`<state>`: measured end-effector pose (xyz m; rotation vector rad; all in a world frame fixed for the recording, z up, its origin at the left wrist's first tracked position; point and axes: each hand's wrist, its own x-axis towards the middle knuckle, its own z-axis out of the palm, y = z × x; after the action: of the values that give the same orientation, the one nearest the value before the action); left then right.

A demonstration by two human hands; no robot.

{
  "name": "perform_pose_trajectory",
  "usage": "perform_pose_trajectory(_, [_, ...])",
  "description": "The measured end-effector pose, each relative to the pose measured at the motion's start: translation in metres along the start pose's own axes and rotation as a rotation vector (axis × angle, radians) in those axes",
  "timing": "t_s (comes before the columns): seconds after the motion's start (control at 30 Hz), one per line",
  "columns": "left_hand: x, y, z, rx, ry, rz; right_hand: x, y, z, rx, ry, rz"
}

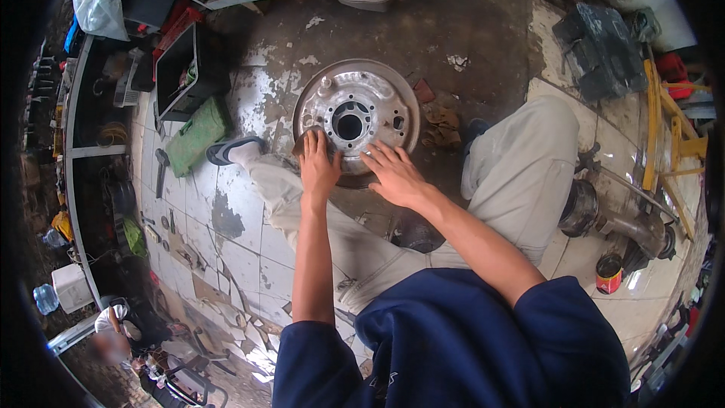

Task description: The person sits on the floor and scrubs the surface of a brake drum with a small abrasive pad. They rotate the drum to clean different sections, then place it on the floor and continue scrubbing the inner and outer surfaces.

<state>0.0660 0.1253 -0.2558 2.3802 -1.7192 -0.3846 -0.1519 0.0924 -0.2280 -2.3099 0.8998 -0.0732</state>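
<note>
A round metal brake backing plate with a dark centre hole and bolt holes around it lies on the floor between my legs. My left hand rests at its lower left rim, the fingers pressed over a brown piece of sandpaper, partly hidden. On the plate's lower right part lies my right hand, fingers spread, with nothing in it. Beside the plate on the right are a reddish scrap and crumpled brown pieces.
A grey tub of small rusty parts stands ahead. To the left are a green case, a hammer and a shelf. A dark toolbox, a metal axle part and a can sit right. A person is at lower left.
</note>
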Motion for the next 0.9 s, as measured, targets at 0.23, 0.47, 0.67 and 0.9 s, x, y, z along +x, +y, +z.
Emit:
perform_pose_trajectory(0.23, [0.027,-0.018,0.014,0.005,0.152,0.057,0.001,-0.005,0.002,-0.011,0.012,-0.012])
perform_pose_trajectory(0.47, [0.033,-0.011,0.006,-0.036,0.337,0.089,0.002,0.0,-0.001,0.005,0.015,-0.013])
perform_pose_trajectory(0.67, [0.037,-0.029,-0.006,-0.392,0.344,-0.147,-0.002,-0.004,0.003,0.006,0.017,-0.024])
perform_pose_trajectory(0.9, [0.058,-0.018,-0.012,-0.463,0.297,-0.116,-0.003,-0.003,0.002,0.027,0.052,-0.013])
